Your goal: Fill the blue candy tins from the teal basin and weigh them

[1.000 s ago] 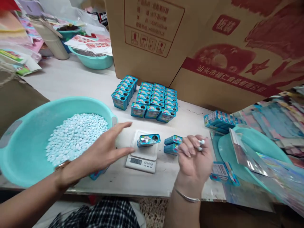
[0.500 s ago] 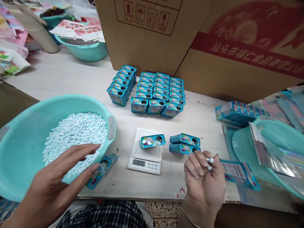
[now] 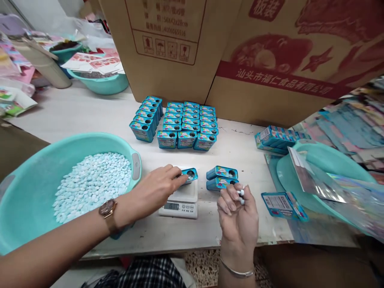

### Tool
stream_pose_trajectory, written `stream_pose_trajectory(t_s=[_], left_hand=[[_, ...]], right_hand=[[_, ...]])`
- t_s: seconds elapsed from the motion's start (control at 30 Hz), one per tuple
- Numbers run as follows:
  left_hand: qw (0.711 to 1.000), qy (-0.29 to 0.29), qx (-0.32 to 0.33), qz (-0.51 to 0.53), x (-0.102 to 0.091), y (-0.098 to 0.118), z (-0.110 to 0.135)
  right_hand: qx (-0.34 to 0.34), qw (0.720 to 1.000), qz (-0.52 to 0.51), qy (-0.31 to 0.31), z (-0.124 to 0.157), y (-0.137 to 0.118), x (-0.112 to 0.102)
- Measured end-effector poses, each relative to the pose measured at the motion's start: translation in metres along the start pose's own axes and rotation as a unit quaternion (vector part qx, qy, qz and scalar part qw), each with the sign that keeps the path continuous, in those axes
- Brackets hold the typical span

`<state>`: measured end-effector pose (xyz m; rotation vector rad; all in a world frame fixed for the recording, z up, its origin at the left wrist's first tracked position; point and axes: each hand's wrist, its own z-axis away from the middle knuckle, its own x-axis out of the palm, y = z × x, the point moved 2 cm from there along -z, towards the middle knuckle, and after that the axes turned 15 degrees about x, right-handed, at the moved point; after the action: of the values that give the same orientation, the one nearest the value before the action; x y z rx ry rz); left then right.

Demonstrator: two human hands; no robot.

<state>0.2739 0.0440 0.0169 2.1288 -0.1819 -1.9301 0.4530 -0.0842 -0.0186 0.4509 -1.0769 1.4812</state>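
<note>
My left hand [image 3: 163, 185] reaches over the white digital scale [image 3: 179, 211], its fingers bent together at the left end of the blue candy tin [image 3: 192, 175] lying there. Its fingertips are hidden, and I cannot tell whether they pinch the tin or loose candies on it. Palm up, my right hand [image 3: 238, 214] is closed on small pale candies [image 3: 241, 193], which show between thumb and fingers. Just beyond it lie two blue tins [image 3: 222, 172] side by side. The turquoise basin [image 3: 75, 140] on the left contains many pale blue candies [image 3: 96, 180].
Rows of blue tins [image 3: 186, 140] stand before a large cardboard box [image 3: 168, 80]. More tins [image 3: 271, 140] and a flat blue package [image 3: 283, 206] lie at right, beside a turquoise basin [image 3: 285, 168] with plastic film. Another basin [image 3: 105, 84] with printed cards stands at back left.
My left hand has moved right from the candy basin to the tin on the scale, covering the two candies seen on it. My right hand still holds its candies. The view has shifted.
</note>
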Motion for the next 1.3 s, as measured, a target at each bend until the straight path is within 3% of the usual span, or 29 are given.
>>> stream_pose_trajectory(t_s=[0.2,0.33,0.47,0.6,0.7,0.77,0.83,0.9,1.03,1.13,1.3], left_hand=[[0.999,-0.042,0.005,-0.035,0.001,-0.006,-0.007],[0.999,-0.004,0.000,-0.048,-0.004,-0.004,-0.007],[0.996,0.088,0.014,-0.004,-0.012,0.023,-0.020],[0.994,0.068,0.072,0.050,-0.022,0.050,-0.040],[0.982,0.164,0.027,0.087,-0.043,0.042,-0.035],[0.963,0.248,-0.029,0.105,-0.055,0.026,-0.019],[0.949,0.282,-0.084,0.110,-0.059,0.008,0.000],[0.953,0.256,-0.122,0.101,-0.050,-0.007,0.018],[0.976,0.148,-0.143,0.074,-0.019,-0.021,0.033],[0.980,0.103,-0.149,0.078,-0.004,-0.020,0.027],[0.976,0.075,-0.176,0.104,0.017,-0.016,0.005]], right_hand=[[0.026,0.999,-0.037,0.005,0.002,0.011,-0.002],[0.045,0.996,-0.074,0.028,0.004,0.025,-0.002],[0.054,0.994,-0.077,0.052,0.006,0.039,0.008],[0.089,0.988,-0.119,0.053,0.006,0.039,0.017],[0.112,0.982,-0.145,0.048,0.007,0.030,0.009],[0.115,0.983,-0.139,0.037,0.008,0.021,-0.002],[0.102,0.986,-0.124,0.038,0.009,0.014,-0.016],[0.081,0.989,-0.115,0.056,0.011,0.010,-0.028],[0.066,0.987,-0.107,0.101,0.013,0.007,-0.039],[0.062,0.987,-0.093,0.117,0.012,0.008,-0.037],[0.053,0.985,-0.078,0.141,0.008,0.015,-0.032]])
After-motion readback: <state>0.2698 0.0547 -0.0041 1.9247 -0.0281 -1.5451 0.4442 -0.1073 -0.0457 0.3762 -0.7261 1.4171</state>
